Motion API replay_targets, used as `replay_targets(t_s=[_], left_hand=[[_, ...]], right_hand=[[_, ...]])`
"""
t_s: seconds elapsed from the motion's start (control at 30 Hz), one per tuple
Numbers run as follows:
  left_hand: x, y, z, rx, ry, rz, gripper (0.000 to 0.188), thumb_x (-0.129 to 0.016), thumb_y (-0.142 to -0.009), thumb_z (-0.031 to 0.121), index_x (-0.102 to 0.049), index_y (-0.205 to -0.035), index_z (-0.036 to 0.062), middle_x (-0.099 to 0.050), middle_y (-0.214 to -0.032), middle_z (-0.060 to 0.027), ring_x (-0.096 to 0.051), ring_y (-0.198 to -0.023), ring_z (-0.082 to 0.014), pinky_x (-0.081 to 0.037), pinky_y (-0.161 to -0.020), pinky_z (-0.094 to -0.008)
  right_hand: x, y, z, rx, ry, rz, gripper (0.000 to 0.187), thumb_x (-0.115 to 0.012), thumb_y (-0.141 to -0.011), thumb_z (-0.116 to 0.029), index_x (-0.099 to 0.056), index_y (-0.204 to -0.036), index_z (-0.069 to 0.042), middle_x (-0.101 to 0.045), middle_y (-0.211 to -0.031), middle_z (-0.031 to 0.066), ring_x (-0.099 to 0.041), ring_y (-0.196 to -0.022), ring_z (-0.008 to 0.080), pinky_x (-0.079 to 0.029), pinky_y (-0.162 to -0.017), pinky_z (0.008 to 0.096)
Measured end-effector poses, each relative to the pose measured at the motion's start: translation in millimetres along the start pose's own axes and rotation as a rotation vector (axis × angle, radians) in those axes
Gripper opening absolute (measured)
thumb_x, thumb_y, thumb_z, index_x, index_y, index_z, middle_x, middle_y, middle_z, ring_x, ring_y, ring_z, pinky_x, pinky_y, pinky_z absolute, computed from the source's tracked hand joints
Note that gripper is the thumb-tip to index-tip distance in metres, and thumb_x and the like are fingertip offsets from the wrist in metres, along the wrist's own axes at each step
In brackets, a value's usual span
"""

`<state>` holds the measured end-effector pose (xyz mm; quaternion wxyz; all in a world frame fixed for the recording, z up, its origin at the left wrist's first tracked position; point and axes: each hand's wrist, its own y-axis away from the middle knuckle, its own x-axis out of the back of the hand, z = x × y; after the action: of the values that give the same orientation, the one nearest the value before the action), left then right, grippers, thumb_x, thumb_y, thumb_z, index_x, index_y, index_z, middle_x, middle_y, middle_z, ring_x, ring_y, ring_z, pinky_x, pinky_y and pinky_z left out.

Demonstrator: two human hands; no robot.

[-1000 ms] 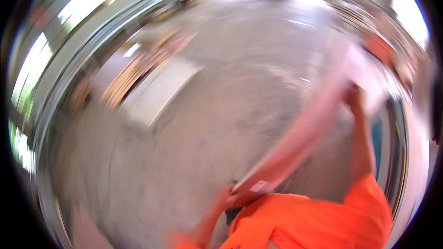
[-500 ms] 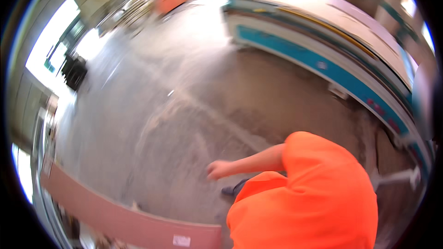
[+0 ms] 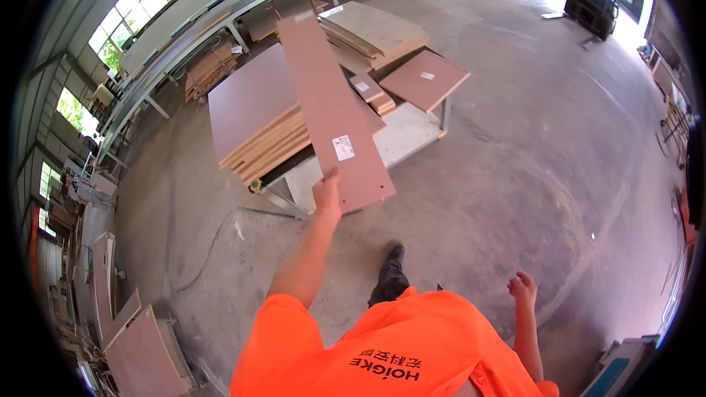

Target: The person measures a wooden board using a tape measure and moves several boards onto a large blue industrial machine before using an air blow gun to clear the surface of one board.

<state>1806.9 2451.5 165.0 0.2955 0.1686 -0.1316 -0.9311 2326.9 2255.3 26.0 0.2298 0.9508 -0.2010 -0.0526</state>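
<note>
My left hand is closed on the left edge of a long pinkish-brown board, near its close end. A white label and small holes show on that end. The board slants away from me, its far part over a stack of large brown panels; whether it touches them I cannot tell. Beside it on the low table lie short narrow boards and a labelled square panel. My right hand hangs out at my right side, holding nothing, its fingers loosely bent and apart.
Behind the low table stands another stack of pale panels. A long conveyor frame runs across the back left. Panels lean at the lower left. A black forklift stands far right; a cable lies on the floor.
My view has turned from the teal-sided machine and open floor to the low table with panels. The long board, earlier at the lower left, now extends ahead over the stack.
</note>
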Motion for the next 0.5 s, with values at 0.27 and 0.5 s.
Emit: replay_targets(t_s=[0.27, 0.5], left_hand=[[14, -236, 58, 0.015, 0.070, 0.247, 0.049, -0.069, -0.078, 0.014, -0.052, -0.119, -0.0058, -0.059, -0.113, -0.0148, -0.058, -0.098, -0.0255, -0.046, -0.084, -0.0384], [20, -324, 101, 0.101, -0.047, 0.208, 0.056, -0.064, -0.083, 0.033, -0.050, -0.122, -0.0034, -0.055, -0.121, -0.0142, -0.051, -0.111, -0.0299, -0.040, -0.093, -0.0398]], right_hand=[[-74, -13, 40, -0.293, -0.074, 0.106, 0.027, -0.059, -0.081, -0.008, -0.056, -0.106, 0.003, -0.060, -0.074, 0.0069, -0.057, -0.058, 0.0150, -0.046, -0.050, 0.0258], [-140, -9, 15, -0.246, 0.280, 0.024, 0.039, -0.060, -0.081, -0.007, -0.050, -0.115, 0.010, -0.063, -0.080, 0.0105, -0.061, -0.064, 0.0172, -0.048, -0.054, 0.0257]])
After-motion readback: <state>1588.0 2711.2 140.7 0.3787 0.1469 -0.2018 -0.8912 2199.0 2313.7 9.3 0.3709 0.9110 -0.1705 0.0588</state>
